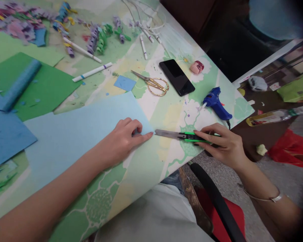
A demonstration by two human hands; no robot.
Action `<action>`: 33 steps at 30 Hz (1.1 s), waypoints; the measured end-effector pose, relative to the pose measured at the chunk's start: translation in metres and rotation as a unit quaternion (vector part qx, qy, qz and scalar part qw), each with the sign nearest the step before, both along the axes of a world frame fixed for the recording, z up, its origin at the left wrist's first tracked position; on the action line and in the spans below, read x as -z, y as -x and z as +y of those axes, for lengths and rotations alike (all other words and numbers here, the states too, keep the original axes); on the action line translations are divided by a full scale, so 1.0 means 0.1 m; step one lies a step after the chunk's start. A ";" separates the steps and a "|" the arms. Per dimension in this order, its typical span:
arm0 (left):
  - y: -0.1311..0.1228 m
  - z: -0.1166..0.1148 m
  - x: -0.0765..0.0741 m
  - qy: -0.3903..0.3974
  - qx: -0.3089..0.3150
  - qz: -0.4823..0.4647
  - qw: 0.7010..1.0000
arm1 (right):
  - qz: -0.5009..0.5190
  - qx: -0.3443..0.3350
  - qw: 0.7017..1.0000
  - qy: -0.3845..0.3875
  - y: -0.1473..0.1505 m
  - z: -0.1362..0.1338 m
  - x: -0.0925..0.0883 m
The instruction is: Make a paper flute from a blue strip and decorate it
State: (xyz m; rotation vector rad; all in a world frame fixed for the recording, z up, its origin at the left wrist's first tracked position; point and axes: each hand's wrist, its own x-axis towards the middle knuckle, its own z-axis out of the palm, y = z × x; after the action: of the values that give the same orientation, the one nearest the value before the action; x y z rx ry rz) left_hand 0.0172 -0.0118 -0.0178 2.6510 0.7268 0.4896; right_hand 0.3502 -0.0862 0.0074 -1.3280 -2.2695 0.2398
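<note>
My right hand (223, 143) grips a green-and-black utility knife (189, 135), its blade out and pointing left. The blade's tip is beside the right corner of a light blue paper sheet (73, 134). On that corner rests my left hand (125, 139), fingers curled and thumb stretched along the edge, holding the sheet down. Thumb tip and blade tip are nearly touching. Above the hands lie gold-handled scissors (153, 82), a small blue paper piece (124, 83) and a black phone (177, 77).
A blue glue gun (217, 103) sits near the table's right edge. Green sheets (58, 89), a blue roll (22, 85) and a darker blue sheet (7, 131) lie left. Curled paper strips (101, 38), white sticks (92, 72) and cables are farther back. A chair armrest (214, 198) stands below.
</note>
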 end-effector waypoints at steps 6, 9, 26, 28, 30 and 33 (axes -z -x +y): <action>0.00 0.00 0.01 -0.010 0.002 0.000 1.000 | -0.009 -0.003 1.000 -0.012 0.00 -0.01 0.00; 0.00 0.00 0.00 -0.008 0.003 0.004 1.000 | -0.012 -0.006 1.000 -0.013 -0.01 -0.02 0.00; 0.00 0.00 0.00 -0.009 -0.001 0.007 1.000 | -0.018 -0.006 1.000 -0.012 0.03 -0.04 -0.01; -0.01 0.00 0.00 -0.008 -0.003 0.009 1.000 | -0.017 -0.009 1.000 -0.013 0.04 -0.04 -0.02; -0.01 0.00 0.00 -0.006 -0.007 0.011 1.000 | -0.019 -0.008 1.000 -0.012 0.04 -0.03 -0.02; -0.01 0.00 0.00 -0.008 -0.004 0.013 1.000 | -0.021 -0.010 1.000 -0.009 0.05 -0.03 -0.02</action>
State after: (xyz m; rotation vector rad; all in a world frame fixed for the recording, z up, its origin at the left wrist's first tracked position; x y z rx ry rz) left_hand 0.0185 -0.0116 -0.0177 2.6740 0.7434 0.4661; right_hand 0.3455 -0.0896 0.0091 -1.3137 -2.3155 0.1981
